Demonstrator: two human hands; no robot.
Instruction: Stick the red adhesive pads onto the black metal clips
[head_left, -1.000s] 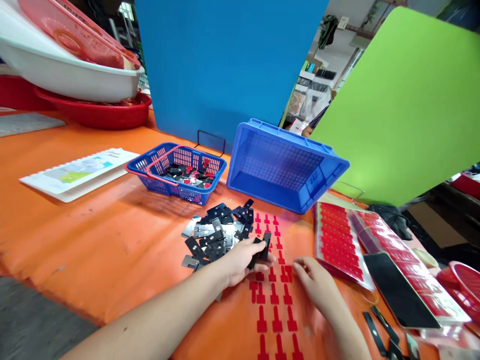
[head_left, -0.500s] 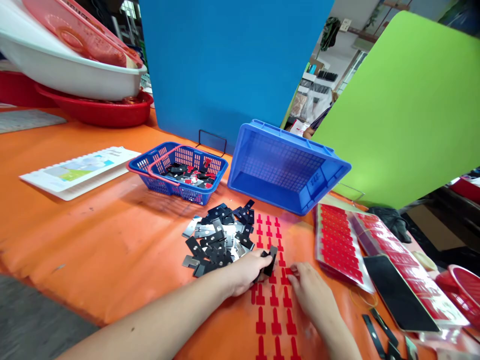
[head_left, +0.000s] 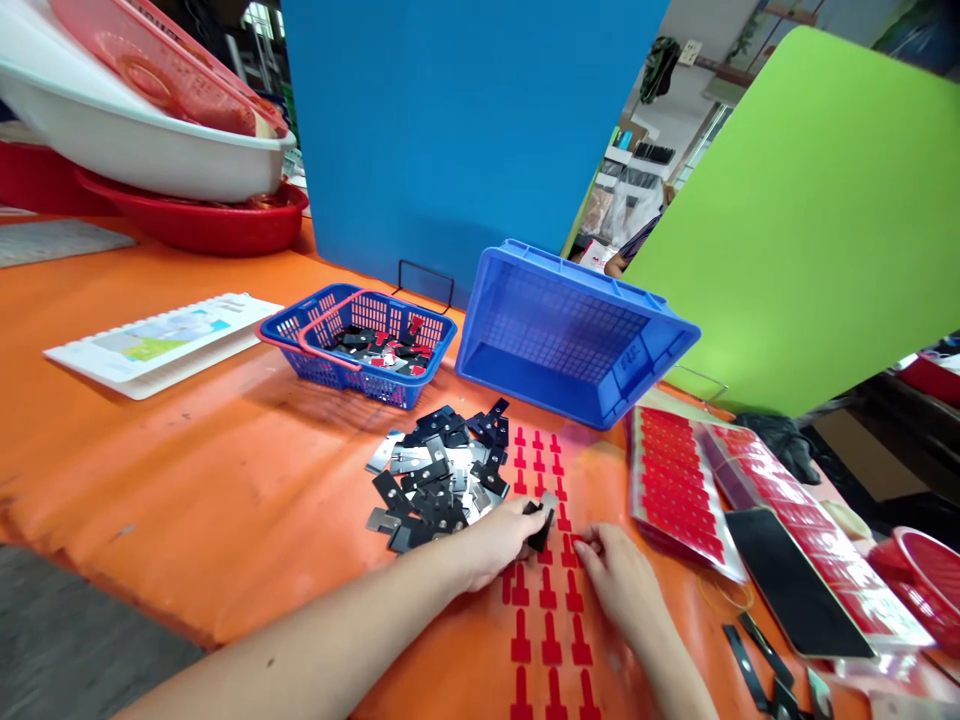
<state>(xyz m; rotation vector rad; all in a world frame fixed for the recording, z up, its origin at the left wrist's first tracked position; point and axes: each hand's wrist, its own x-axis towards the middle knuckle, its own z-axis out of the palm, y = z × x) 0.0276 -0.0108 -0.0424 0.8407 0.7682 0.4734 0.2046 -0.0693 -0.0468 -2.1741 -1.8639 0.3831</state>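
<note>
My left hand [head_left: 491,545] is closed round a small stack of black plates [head_left: 540,525], held just above a clear sheet of red T-shaped stickers [head_left: 551,610] on the orange table. My right hand [head_left: 619,580] rests on the same sheet, its fingertips pinched at a red sticker [head_left: 579,545] right beside the plates. A heap of loose black and silver plates [head_left: 439,480] lies just left of my left hand.
A small blue basket with pink handles [head_left: 356,345] holds more parts. A large blue crate [head_left: 570,335] lies tilted behind. More red sticker sheets [head_left: 675,490], a black phone [head_left: 791,585], a booklet [head_left: 161,340], stacked basins [head_left: 150,150], blue and green partitions stand around.
My left hand has drawn the black plates down and slightly right toward the right hand. My right hand's fingers have closed in on a sticker near the plates.
</note>
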